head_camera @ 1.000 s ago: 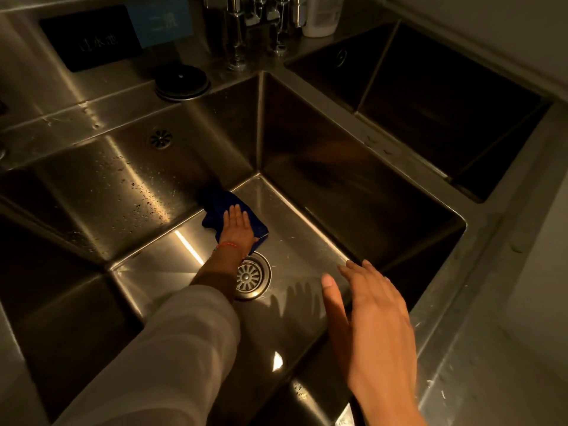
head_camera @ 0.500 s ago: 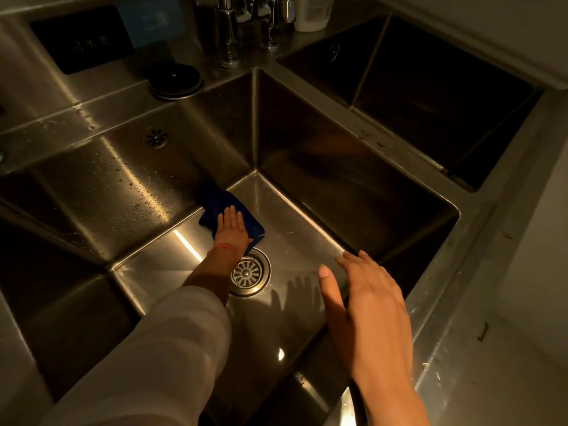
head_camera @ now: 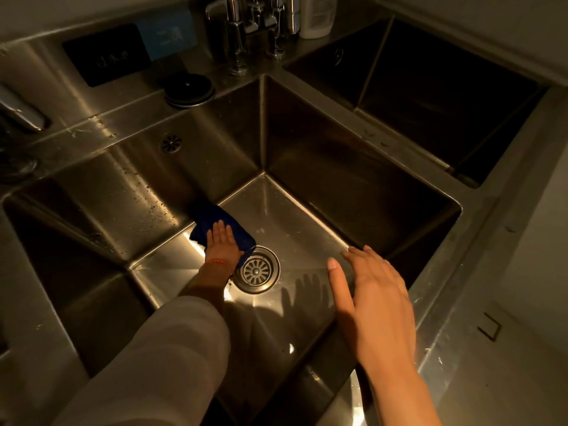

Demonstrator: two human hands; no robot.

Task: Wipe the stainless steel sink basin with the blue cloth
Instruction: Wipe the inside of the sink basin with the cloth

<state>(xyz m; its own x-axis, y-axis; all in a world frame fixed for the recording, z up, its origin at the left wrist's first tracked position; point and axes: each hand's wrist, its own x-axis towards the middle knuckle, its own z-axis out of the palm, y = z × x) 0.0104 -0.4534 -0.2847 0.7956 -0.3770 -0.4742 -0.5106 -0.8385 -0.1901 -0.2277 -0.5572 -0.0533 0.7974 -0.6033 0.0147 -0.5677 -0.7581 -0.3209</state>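
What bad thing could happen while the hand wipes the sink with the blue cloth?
The blue cloth lies right beside the open drain, so a corner might catch there. The left hand only presses it flat, so it could slide out. Water drops dot the sink basin wall, so that part may get missed.

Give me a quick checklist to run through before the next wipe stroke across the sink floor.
1. Left hand flat on the blue cloth: ok.
2. Cloth lying on the sink basin floor, at the foot of the left wall: ok.
3. Cloth clear of the drain strainer: not ok, its near edge reaches the rim.
4. Right hand out of the stroke path: ok, it hovers open above the right side.
5. Droplets on the left wall: not ok, spots remain.
6. Cloth wetness: cannot tell.
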